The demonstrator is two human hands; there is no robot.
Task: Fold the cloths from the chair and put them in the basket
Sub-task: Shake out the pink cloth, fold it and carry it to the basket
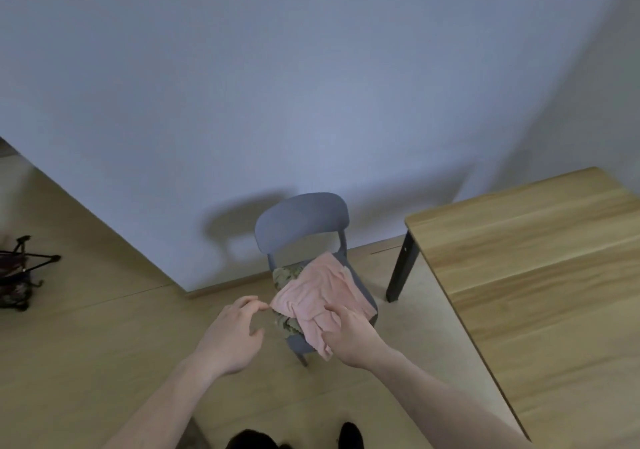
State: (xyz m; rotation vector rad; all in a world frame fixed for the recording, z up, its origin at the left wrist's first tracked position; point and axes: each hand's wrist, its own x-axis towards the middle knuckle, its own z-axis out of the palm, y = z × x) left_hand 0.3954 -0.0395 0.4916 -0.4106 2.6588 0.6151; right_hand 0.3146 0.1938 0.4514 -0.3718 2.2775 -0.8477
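Note:
A pink cloth (317, 292) lies crumpled on the seat of a grey chair (301, 220) standing against the wall. Under it a green patterned cloth (285, 275) shows at the seat's back left and front left. My right hand (349, 334) holds the front edge of the pink cloth, fingers on top and thumb at the hanging flap. My left hand (232, 330) hovers just left of the chair with its fingers loosely curved; the fingertips reach the cloth's left corner and hold nothing. No basket is plainly in view.
A wooden table (540, 261) with a black leg (401, 268) stands to the right of the chair. A dark framed object with fabric (17, 275) sits on the floor at the far left. The wall runs behind the chair.

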